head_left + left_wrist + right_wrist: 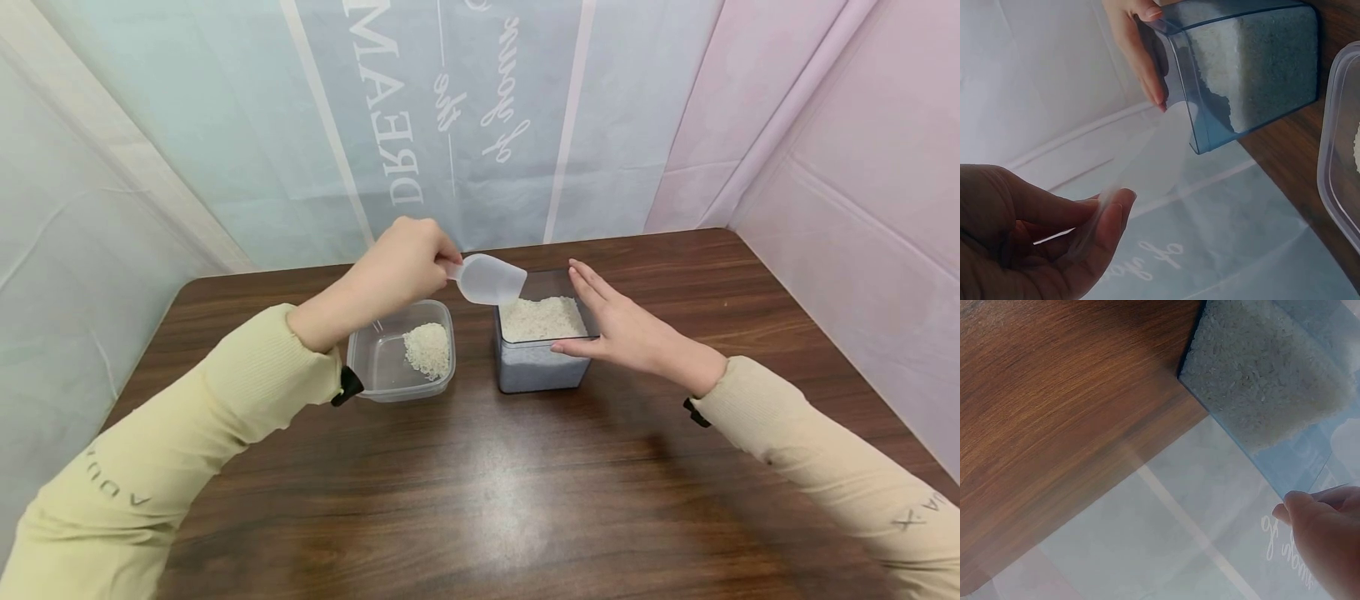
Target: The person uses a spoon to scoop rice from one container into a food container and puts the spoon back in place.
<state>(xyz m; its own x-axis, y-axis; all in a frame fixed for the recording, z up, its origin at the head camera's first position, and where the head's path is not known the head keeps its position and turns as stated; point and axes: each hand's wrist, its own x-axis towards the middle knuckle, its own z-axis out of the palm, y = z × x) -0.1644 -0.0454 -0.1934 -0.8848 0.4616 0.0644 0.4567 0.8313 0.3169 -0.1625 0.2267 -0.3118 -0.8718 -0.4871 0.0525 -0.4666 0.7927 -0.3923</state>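
Note:
My left hand (411, 257) pinches the handle of a translucent white scoop (491, 281) between thumb and fingers. The scoop's tip hangs over the left rim of a clear bluish container (542, 371), filled with white rice (543, 320) to below the rim. Against the container's right side rests my right hand (633, 327), fingers straight towards the back and thumb across the front corner. In the right wrist view, fingers of the right hand (1329, 531) touch the rim. Left of it, under my left forearm, stands a clear plastic box (382, 375) with a small heap of rice (427, 350).
Both containers stand on a dark wood-grain table (480, 500). A pale printed curtain (465, 125) hangs behind the table's back edge, with more cloth at both sides. A dark wrist strap (347, 387) shows at the left cuff.

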